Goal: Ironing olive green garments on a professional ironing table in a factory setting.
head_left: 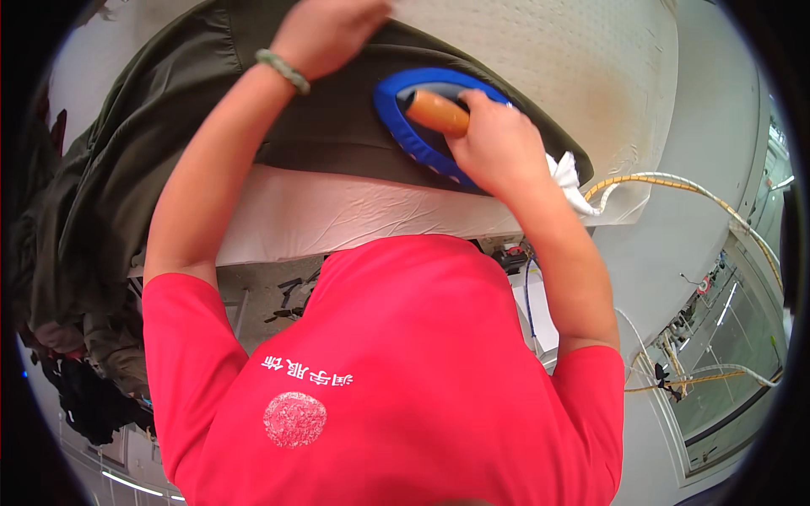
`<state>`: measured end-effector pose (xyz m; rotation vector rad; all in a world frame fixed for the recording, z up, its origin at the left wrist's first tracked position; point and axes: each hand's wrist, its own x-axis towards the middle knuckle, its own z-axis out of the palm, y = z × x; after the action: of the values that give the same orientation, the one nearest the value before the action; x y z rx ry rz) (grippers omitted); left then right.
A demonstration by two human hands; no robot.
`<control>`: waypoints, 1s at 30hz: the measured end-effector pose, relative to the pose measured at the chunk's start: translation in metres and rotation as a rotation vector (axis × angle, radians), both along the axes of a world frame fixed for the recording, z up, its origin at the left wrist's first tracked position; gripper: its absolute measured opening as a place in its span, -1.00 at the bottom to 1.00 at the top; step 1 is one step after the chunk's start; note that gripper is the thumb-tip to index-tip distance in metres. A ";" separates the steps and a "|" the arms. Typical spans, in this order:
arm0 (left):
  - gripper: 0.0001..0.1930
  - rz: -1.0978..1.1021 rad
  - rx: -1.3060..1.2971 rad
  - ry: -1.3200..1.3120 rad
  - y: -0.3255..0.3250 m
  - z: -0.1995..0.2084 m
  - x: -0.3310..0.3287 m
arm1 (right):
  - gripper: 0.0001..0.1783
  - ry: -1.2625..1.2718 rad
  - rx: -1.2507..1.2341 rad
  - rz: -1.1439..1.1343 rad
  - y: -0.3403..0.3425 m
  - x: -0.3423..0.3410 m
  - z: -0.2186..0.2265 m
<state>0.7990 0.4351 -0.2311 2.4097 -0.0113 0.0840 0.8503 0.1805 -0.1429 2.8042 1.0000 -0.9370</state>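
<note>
My right hand [503, 142] is wrapped round the orange-brown handle of a steam iron [440, 113] with a blue rim. The iron rests on a dark olive garment [325, 118] spread over a pale padded ironing table [548, 42]. My left hand [327, 35], with a braided band on its wrist, is over the far part of the garment at the top edge of the view. Its fingers are blurred and partly cut off, so whether they grip the cloth cannot be made out.
A white cloth [567, 179] lies beside my right wrist. A white-and-yellow hose [675, 184] arcs off to the right from there. More of the garment hangs over the table's left side, above a heap of dark clothes [89, 392]. Cables show under the table's near edge.
</note>
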 end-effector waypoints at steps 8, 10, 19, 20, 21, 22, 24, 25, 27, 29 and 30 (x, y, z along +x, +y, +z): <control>-0.45 0.563 0.324 0.082 0.206 0.003 -0.143 | -0.58 0.015 0.128 -0.538 -0.055 0.121 0.038; -0.41 0.686 0.166 0.287 0.210 -0.003 -0.161 | -0.58 -0.007 0.108 -0.639 -0.096 0.162 0.037; -0.56 0.519 0.196 0.341 0.174 0.016 -0.172 | -0.42 -0.764 -0.055 -0.220 -0.179 0.220 -0.033; -0.62 0.622 0.315 0.256 0.164 0.019 -0.171 | -0.33 -0.751 0.100 -0.115 -0.169 0.206 -0.026; -0.67 0.732 0.448 0.157 0.153 0.031 -0.167 | -0.23 -0.741 0.274 -0.011 -0.153 0.187 -0.017; -0.67 0.728 0.483 0.119 0.143 0.042 -0.162 | -0.25 -0.638 0.421 0.054 -0.144 0.168 -0.021; -0.75 0.853 0.303 -0.093 0.123 0.061 -0.149 | -0.34 -0.550 0.548 0.200 -0.134 0.122 -0.050; -0.75 0.847 0.345 -0.136 0.122 0.079 -0.140 | -0.39 -0.566 0.534 0.277 -0.131 0.101 -0.066; -0.77 0.807 0.246 -0.325 0.116 0.113 -0.114 | -0.54 -0.405 0.654 0.194 -0.147 0.080 -0.107; -0.76 0.737 0.291 -0.535 0.086 0.149 -0.083 | -0.65 -0.068 0.546 -0.063 -0.164 0.072 -0.116; -0.75 0.678 0.369 -0.645 0.069 0.180 -0.057 | -0.65 -0.082 0.582 -0.066 -0.175 0.072 -0.117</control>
<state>0.7424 0.5044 -0.0516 2.5261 0.5310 1.2523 0.9227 0.0057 -0.2599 3.3184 1.3601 -0.5970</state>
